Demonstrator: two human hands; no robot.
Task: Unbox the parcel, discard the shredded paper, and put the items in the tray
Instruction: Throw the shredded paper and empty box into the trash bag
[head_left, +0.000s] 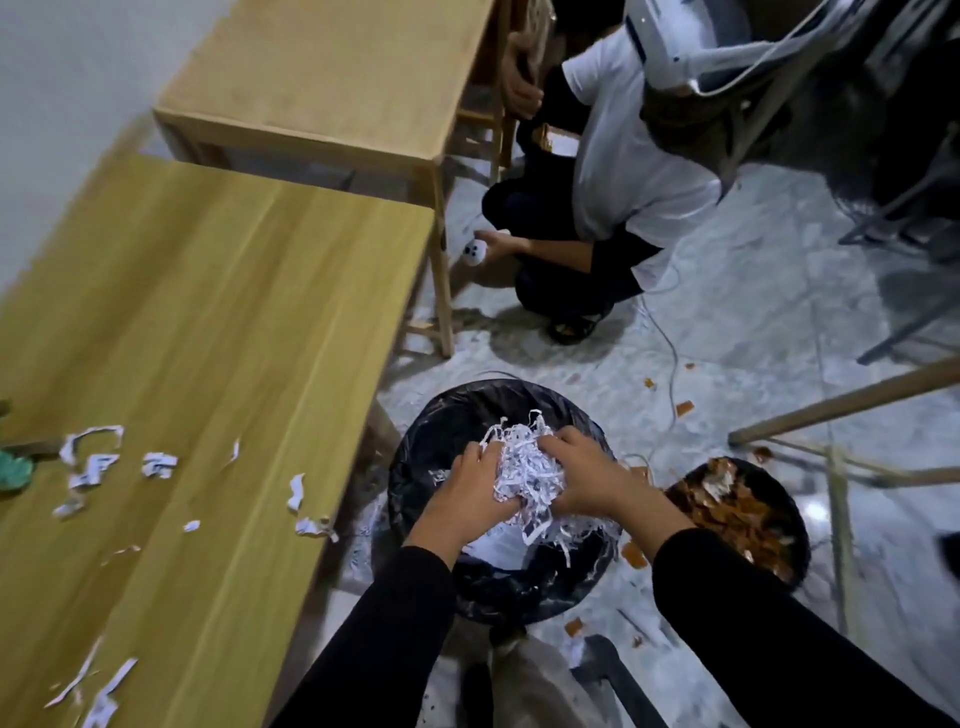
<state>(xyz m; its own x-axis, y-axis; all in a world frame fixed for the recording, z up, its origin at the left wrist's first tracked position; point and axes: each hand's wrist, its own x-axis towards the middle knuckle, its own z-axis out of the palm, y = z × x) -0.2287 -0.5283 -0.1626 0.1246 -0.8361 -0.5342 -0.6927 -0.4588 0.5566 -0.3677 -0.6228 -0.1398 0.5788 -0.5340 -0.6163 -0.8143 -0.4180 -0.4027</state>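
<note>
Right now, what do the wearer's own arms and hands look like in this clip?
Both arms are covered by long, plain black sleeves that end at the wrists. The left hand and right hand are bare: no gloves, and no rings, watch or bracelet can be seen. The sleeves carry no visible markings or logos, and no cables run along the arms.

Left hand (475, 480), right hand (584, 475): fingers curled, palms facing inward, arms extended.

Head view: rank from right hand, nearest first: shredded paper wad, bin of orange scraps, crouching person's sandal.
1. shredded paper wad: gripped by the right hand, above the black-lined bin.
2. bin of orange scraps: on the floor, to the right.
3. sandal: on the floor, farther ahead.
</note>
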